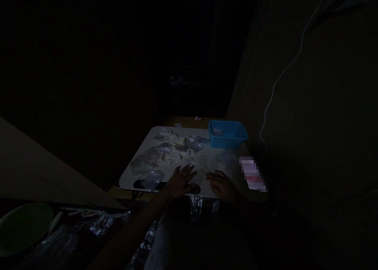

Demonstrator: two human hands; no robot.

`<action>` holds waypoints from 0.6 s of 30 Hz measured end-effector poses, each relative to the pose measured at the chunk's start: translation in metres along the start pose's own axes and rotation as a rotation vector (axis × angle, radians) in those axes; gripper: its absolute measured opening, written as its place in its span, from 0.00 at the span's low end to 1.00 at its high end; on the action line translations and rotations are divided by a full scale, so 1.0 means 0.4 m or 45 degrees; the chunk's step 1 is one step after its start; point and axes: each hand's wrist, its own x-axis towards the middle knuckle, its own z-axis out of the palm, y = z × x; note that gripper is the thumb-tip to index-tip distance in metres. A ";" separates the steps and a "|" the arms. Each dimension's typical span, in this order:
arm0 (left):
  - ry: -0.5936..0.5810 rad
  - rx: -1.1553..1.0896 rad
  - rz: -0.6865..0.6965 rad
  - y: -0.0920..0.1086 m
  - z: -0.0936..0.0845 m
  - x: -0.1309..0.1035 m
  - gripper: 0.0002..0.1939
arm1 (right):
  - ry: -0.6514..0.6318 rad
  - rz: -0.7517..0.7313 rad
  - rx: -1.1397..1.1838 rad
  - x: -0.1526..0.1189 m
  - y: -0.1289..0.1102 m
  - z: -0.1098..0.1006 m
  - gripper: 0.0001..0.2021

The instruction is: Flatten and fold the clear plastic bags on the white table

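In dim light, my left hand (180, 182) lies with fingers spread over the near edge of a small white table (174, 171). To its right, my right hand (222, 184) rests low over the tabletop, fingers apart. No object shows in either hand, though a faint clear film seems to lie between them. Crumpled clear plastic bags (147, 159) and some whitish pieces (171, 156) cover the left and middle of the table. One small bag (153, 179) lies left of my left hand.
A blue basket (227, 142) stands at the table's back right corner. A blurred-out pinkish item (252, 174) lies at the right edge. Shiny plastic (102, 222) and a green round object (25, 227) are at lower left. A white cable (273, 91) hangs at the right.
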 end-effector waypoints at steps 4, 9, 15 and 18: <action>0.016 -0.023 0.020 -0.010 -0.002 0.015 0.26 | -0.001 -0.046 0.034 -0.001 0.005 0.000 0.18; 0.016 -0.013 0.048 -0.012 -0.001 0.023 0.26 | 0.026 -0.068 0.007 -0.008 0.008 0.002 0.19; 0.021 -0.006 0.038 -0.004 -0.006 0.019 0.27 | 0.100 0.088 -0.159 -0.003 0.005 0.009 0.18; 0.008 0.003 0.039 -0.003 -0.007 0.019 0.27 | 0.105 0.130 -0.211 0.000 0.008 0.015 0.17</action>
